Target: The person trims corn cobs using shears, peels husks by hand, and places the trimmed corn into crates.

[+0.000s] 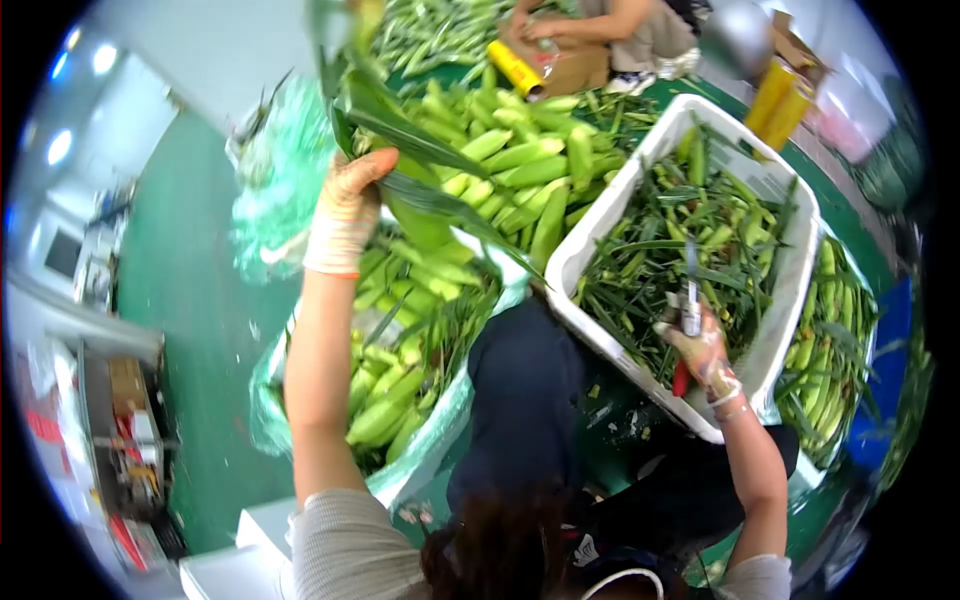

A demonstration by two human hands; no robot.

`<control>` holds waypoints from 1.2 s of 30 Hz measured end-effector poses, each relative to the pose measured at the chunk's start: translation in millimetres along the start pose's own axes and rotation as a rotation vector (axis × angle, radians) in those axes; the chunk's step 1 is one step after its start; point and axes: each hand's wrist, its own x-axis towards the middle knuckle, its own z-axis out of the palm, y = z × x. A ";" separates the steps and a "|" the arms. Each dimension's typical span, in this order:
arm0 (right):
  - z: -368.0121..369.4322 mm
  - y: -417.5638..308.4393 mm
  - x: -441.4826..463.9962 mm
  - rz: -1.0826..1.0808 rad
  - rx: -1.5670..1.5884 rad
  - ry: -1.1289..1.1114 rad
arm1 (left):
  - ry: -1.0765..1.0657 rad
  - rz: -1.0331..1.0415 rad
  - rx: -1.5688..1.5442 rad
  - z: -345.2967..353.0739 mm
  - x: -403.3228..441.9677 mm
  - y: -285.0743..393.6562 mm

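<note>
My left hand (355, 190), in a pale glove with orange fingertips, is raised at upper left. It is closed around an ear of corn in its husk, whose long green leaves (400, 130) spread up and to the right; the top is blurred. My right hand (705, 350), in a stained glove, grips a knife (690, 315) with a red handle end, its blade pointing away from me. This hand is over a white crate (565, 265) full of cut leaves and stalk ends (640, 240). A plastic-lined container of corn ears (385, 410) stands below my left forearm.
A large pile of husked-in corn (520, 165) lies ahead. Beyond it, another person's hands (545, 25) are by a cardboard box (565, 65). More corn (825, 350) sits in a bag right of the crate. Green plastic (290, 170) lies on the green floor (200, 300).
</note>
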 end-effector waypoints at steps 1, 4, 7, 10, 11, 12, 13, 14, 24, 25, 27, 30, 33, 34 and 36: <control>6.0 -24.1 1.0 -0.051 -0.001 -0.026 | -0.130 0.012 -0.132 47.9 7.0 2.9; 1.9 -53.4 14.4 -0.215 0.199 -0.019 | -0.507 -0.031 -0.486 147.6 33.5 -39.8; -31.8 -67.5 10.7 -0.131 0.624 -0.128 | -0.585 -0.139 -0.845 250.2 26.7 -81.1; -66.1 -60.4 -3.2 -0.213 0.314 0.068 | -0.620 -0.146 -0.833 284.3 32.6 -109.7; -74.1 -51.4 -5.4 -0.341 0.147 0.220 | -0.452 -0.145 -0.659 265.1 47.2 -141.1; -89.7 -67.7 -18.3 -0.170 0.020 0.322 | -0.284 -0.139 -0.480 248.4 58.0 -158.0; -98.6 -64.2 -17.8 -0.155 -0.082 0.455 | -0.056 -0.177 -0.030 236.2 61.2 -155.8; -107.8 -53.2 -13.3 -0.242 -0.183 0.548 | 0.100 -0.146 0.267 218.6 62.8 -160.0; -101.8 -17.8 3.0 -0.476 -0.582 0.489 | 0.135 -0.315 -0.240 292.1 51.1 -169.1; -100.0 -27.8 3.1 -0.444 -0.460 0.454 | 0.209 -0.364 -0.307 280.7 60.4 -179.6; -97.9 -22.9 8.4 -0.092 -0.444 0.515 | 0.269 -0.420 -0.506 257.6 79.0 -189.5; -95.0 -28.3 -7.7 0.230 -0.399 0.331 | 0.522 -0.340 -0.585 224.8 102.9 -194.8; -58.8 -4.0 -18.6 0.214 -0.379 0.110 | 0.623 -0.356 -0.571 213.5 105.7 -192.6; -47.8 -2.0 -14.9 0.262 -0.289 0.074 | 0.648 -0.376 -0.627 209.5 105.9 -196.1; -36.6 -9.0 -4.0 0.274 -0.209 0.051 | 0.670 -0.395 -0.669 202.9 106.0 -198.4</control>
